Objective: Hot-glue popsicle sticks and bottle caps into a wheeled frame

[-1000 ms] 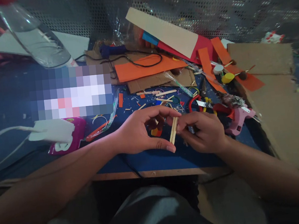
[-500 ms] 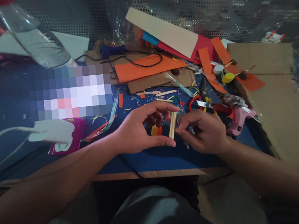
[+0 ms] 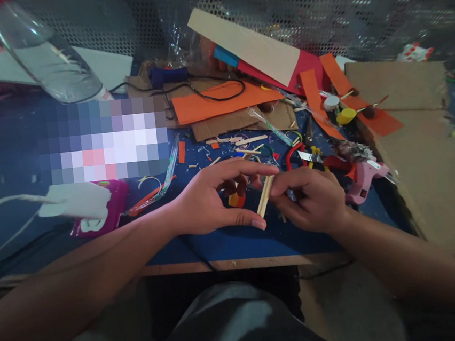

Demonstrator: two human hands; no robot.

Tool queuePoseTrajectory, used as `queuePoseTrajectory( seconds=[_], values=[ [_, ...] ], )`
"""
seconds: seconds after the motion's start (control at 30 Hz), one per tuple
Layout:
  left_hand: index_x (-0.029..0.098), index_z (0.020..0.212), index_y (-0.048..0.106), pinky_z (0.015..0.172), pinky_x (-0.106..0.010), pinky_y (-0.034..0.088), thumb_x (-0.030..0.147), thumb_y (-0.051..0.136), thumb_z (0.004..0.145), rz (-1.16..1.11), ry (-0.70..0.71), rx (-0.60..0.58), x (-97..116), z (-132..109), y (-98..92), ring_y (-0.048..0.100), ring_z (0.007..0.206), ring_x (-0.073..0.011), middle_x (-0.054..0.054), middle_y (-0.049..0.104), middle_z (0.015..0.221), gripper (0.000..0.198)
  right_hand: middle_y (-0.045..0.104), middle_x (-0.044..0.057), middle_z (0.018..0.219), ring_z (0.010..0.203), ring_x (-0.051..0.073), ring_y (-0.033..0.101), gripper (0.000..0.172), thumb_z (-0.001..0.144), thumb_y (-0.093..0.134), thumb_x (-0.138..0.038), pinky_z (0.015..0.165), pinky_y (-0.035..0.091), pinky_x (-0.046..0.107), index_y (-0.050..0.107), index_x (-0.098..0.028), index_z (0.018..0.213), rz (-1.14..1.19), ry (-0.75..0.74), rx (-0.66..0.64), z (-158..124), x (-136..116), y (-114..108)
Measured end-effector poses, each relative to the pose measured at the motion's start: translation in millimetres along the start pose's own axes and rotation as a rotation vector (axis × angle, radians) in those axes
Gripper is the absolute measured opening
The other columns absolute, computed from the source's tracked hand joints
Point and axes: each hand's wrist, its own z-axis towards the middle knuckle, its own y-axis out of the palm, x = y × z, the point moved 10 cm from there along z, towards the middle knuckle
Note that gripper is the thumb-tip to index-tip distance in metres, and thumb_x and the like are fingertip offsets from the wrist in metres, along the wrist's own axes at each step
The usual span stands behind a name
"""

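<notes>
Between the thumb and forefinger of my left hand [image 3: 214,196] is a short piece made of pale wooden craft sticks [image 3: 266,196], gripped at its two ends and tilted. My right hand [image 3: 312,197] is closed, its thumb and fingertips pinched against the right side of the sticks. Whether those fingers hold anything else is hidden. Under my left hand an orange and yellow object [image 3: 237,199] shows in part. A utility knife blade [image 3: 308,155] lies just beyond my right hand, near red-handled scissors [image 3: 292,156].
A pink hot glue gun [image 3: 363,179] lies at the right beside cardboard [image 3: 432,172]. Loose craft sticks [image 3: 251,140] and orange paper [image 3: 221,100] are behind my hands. On the left are a water bottle [image 3: 54,64] and a white plug [image 3: 81,201] in a magenta power strip [image 3: 120,202].
The craft sticks have tilted, their upper end leaning further right. My right fingers stay against them, and the left forefinger reaches slightly further right. The view has shifted a little.
</notes>
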Motion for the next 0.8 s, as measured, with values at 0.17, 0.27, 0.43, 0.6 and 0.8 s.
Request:
queuePoseTrajectory(
  seconds=[0.17, 0.27, 0.43, 0.6, 0.8],
  values=[
    [0.024, 0.135, 0.077, 0.072, -0.024, 0.054, 0.046, 0.104, 0.071, 0.032, -0.018, 0.010, -1.6, -0.8, -1.2, 0.068, 0.087, -0.0157, -0.006, 0.076, 0.109, 0.073, 0.079, -0.002, 0.080, 0.056, 0.009, 0.069, 0.017, 0.096, 0.068, -0.008, 0.056, 0.054, 0.017, 0.062, -0.024, 0.098, 0.032, 0.046, -0.058, -0.6, 4.4, 6.0],
    [0.024, 0.134, 0.076, 0.072, -0.026, 0.054, 0.048, 0.105, 0.070, 0.039, -0.046, 0.021, -4.7, -2.2, -1.7, 0.067, 0.085, -0.0159, -0.006, 0.077, 0.109, 0.074, 0.075, -0.004, 0.075, 0.053, 0.009, 0.067, 0.017, 0.096, 0.067, -0.010, 0.052, 0.051, 0.018, 0.060, -0.025, 0.099, 0.057, 0.080, -0.090, 0.1, 6.7, 8.8],
    [0.024, 0.133, 0.076, 0.073, -0.027, 0.055, 0.047, 0.105, 0.068, 0.028, -0.076, 0.057, -6.4, -4.1, -4.0, 0.068, 0.088, -0.0174, -0.007, 0.077, 0.114, 0.075, 0.071, -0.004, 0.073, 0.050, 0.009, 0.062, 0.014, 0.098, 0.067, -0.013, 0.048, 0.047, 0.019, 0.059, -0.025, 0.099, 0.067, 0.087, -0.107, 0.5, 6.6, 9.5],
    [0.022, 0.132, 0.075, 0.079, -0.028, 0.058, 0.046, 0.105, 0.069, 0.002, -0.062, 0.088, -4.5, -3.4, -5.7, 0.070, 0.091, -0.0182, -0.008, 0.077, 0.113, 0.074, 0.070, -0.006, 0.072, 0.048, 0.007, 0.060, 0.013, 0.099, 0.067, -0.014, 0.048, 0.045, 0.017, 0.059, -0.024, 0.100, 0.084, 0.076, -0.110, 0.0, 5.1, 9.7],
    [0.021, 0.132, 0.074, 0.078, -0.027, 0.057, 0.047, 0.104, 0.072, 0.027, -0.054, 0.119, -4.1, -3.1, -8.1, 0.068, 0.089, -0.0162, -0.006, 0.073, 0.106, 0.072, 0.072, -0.005, 0.075, 0.048, 0.007, 0.060, 0.013, 0.101, 0.067, -0.015, 0.046, 0.044, 0.018, 0.058, -0.024, 0.100, 0.076, 0.064, -0.115, 0.7, 2.4, 9.8]
  ],
)
